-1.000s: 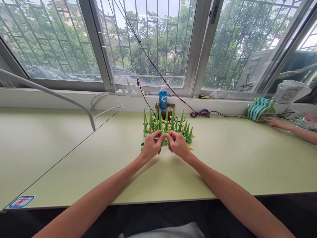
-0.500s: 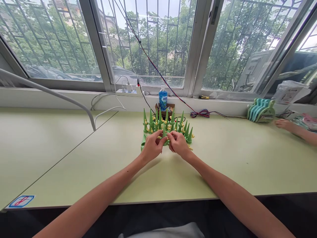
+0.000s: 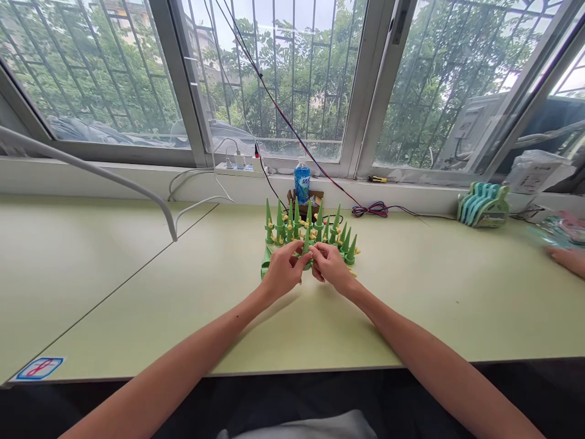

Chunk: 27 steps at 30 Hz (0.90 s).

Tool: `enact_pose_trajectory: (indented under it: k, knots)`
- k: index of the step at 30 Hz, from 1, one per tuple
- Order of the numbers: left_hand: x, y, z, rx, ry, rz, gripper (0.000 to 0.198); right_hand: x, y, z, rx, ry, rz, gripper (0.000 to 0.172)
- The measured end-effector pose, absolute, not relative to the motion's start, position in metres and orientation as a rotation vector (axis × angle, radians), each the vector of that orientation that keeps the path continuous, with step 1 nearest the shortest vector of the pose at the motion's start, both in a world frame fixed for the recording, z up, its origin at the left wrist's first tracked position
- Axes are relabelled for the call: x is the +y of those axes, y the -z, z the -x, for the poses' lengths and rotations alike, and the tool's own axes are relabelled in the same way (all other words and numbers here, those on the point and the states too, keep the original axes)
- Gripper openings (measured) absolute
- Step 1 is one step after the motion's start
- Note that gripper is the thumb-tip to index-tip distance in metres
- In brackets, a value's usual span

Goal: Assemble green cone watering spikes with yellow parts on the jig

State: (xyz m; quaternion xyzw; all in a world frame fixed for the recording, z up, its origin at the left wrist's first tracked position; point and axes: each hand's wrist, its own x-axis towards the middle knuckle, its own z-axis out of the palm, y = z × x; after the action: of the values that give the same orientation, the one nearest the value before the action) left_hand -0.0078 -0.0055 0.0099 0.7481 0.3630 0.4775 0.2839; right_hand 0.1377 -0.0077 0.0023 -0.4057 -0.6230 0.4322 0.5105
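A cluster of upright green cones with small yellow fittings (image 3: 292, 227) stands at the middle of the pale green table (image 3: 411, 292). My left hand (image 3: 282, 272) and my right hand (image 3: 329, 267) meet right in front of that cluster. Both pinch one green cone (image 3: 306, 249) between their fingertips, held upright. The lower part of that cone is hidden by my fingers. A few more cones (image 3: 350, 249) stand just right of my right hand.
A blue bottle (image 3: 301, 180) and a small brown box stand behind the cones by the window sill. Red and black wires (image 3: 370, 210) trail along the sill. A white bent tube (image 3: 114, 180) crosses the left. A teal rack (image 3: 483, 206) and another person's hand (image 3: 567, 257) are far right.
My two hands have stayed together on the cone, shifting only slightly. The other person's hand at the far right has pulled back from the teal rack toward the frame edge.
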Motion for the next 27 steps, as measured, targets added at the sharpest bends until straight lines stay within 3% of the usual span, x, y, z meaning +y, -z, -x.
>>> enact_pose_trajectory:
  k: [12,27]
  knots:
    - [-0.002,-0.014,0.008,0.839,-1.202,-1.642,0.038,-0.009,-0.003,-0.139,-1.547,-0.987,0.977,0.029]
    - [0.005,-0.018,0.013,0.743,-0.917,-1.011,0.036,-0.013,-0.006,-0.140,-1.715,-0.685,1.046,0.032]
